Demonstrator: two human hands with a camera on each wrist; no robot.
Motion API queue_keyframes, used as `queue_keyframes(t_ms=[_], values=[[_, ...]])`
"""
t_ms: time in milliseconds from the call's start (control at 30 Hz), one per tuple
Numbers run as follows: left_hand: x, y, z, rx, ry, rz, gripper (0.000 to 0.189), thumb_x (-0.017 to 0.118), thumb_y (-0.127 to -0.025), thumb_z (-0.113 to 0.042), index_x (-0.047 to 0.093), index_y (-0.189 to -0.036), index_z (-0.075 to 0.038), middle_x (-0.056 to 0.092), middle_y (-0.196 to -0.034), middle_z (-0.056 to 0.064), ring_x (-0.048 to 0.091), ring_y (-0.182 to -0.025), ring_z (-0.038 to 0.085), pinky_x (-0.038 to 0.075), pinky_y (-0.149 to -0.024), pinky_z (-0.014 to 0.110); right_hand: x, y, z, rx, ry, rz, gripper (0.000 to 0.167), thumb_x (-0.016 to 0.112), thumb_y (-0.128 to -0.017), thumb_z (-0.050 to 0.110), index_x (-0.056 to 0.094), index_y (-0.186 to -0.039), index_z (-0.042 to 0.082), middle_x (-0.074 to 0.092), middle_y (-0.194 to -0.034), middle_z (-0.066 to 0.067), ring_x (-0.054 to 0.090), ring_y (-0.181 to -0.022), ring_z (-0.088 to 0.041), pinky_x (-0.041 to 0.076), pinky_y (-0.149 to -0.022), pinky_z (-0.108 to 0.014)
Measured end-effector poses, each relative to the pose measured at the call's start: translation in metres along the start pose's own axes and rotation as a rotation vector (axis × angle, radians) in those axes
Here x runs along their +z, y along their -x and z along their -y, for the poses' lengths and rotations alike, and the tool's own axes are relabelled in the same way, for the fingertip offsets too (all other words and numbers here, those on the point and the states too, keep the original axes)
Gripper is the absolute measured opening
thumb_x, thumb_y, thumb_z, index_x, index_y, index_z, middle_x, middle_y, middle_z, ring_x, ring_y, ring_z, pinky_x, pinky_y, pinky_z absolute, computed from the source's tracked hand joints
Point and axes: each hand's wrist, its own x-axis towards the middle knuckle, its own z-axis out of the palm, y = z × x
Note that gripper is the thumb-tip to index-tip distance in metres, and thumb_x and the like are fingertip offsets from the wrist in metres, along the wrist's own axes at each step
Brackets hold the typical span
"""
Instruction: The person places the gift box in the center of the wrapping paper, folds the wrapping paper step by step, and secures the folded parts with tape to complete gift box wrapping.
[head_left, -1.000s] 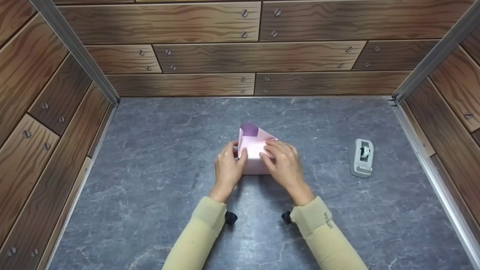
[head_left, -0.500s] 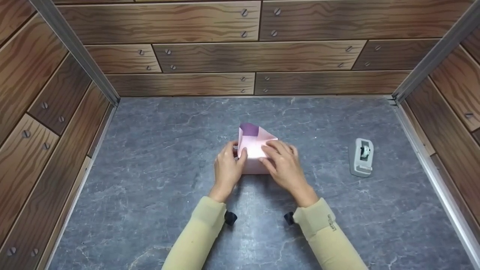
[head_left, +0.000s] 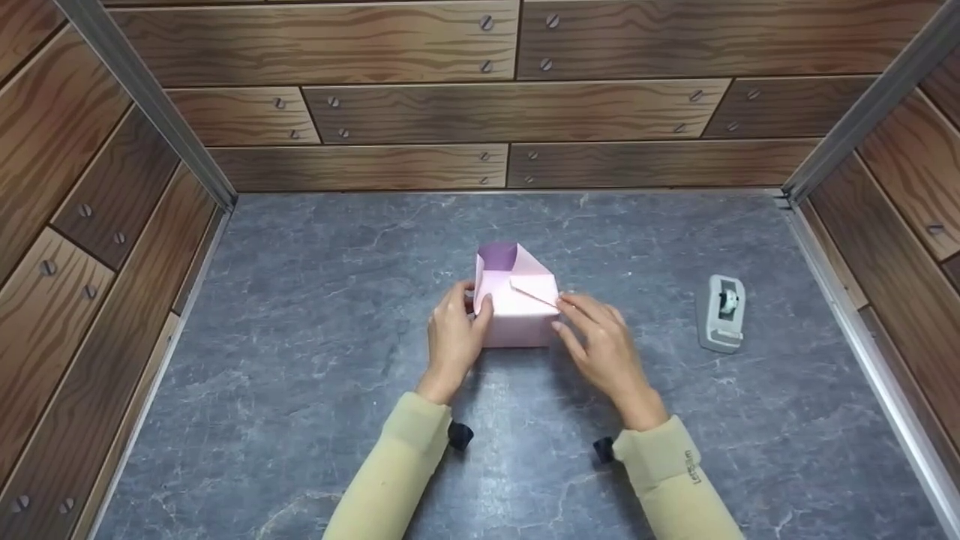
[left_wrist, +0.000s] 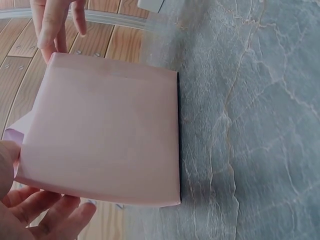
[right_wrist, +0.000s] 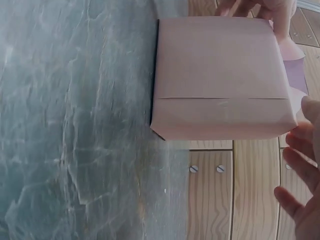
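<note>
A box wrapped in pink paper (head_left: 517, 330) stands on the table in the middle of the head view. A triangular paper flap (head_left: 534, 291) is folded down over its top on the right. At the far left the paper still stands up, its inner side purple. My left hand (head_left: 456, 330) grips the box's left side, thumb on the top edge and fingers down the side. My right hand (head_left: 600, 341) is at the right top corner, fingertips right at the edge and fingers loosely bent. In the right wrist view, a paper seam (right_wrist: 190, 98) crosses the near face.
A grey tape dispenser (head_left: 722, 313) with a roll of tape stands on the table to the right. Wood-patterned walls (head_left: 420, 112) with metal corner strips enclose the grey marbled table (head_left: 315, 285) at the back and sides.
My right hand has moved right and toward me, off the top of the box to its right corner, uncovering the folded flap. My left hand keeps its grip on the box.
</note>
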Motion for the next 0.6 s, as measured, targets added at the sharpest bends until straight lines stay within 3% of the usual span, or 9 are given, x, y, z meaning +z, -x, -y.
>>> queue_keyframes(t_ms=[200,467,600], values=[[0.000,0.000,0.001,-0.007,0.005,0.005,0.029,0.066,-0.092,-0.029,0.067,-0.111,-0.008,0.069,-0.092,0.005,0.068,-0.081,0.016,0.055,-0.071,0.036,0.001,0.000,-0.003,-0.016,0.008,0.085,0.040,0.070,-0.092,0.023,0.065,-0.128,0.005,0.058,-0.136,-0.008,0.054,-0.125,-0.028,0.037,-0.108,-0.044],[0.000,-0.002,0.002,0.030,0.010,-0.017,0.028,0.067,-0.091,-0.027,0.068,-0.109,-0.007,0.069,-0.088,0.004,0.067,-0.078,0.016,0.055,-0.069,0.036,0.006,-0.006,-0.003,-0.044,0.048,0.154,0.044,0.064,-0.096,0.030,0.060,-0.134,0.008,0.053,-0.141,-0.008,0.050,-0.129,-0.029,0.037,-0.107,-0.046],[-0.001,-0.002,0.001,0.026,0.009,-0.013,0.028,0.067,-0.091,-0.027,0.068,-0.110,-0.006,0.069,-0.089,0.005,0.067,-0.079,0.016,0.056,-0.070,0.035,0.010,-0.014,-0.001,-0.078,0.069,0.168,0.044,0.062,-0.097,0.033,0.060,-0.136,0.011,0.055,-0.136,-0.010,0.050,-0.126,-0.030,0.040,-0.105,-0.048]])
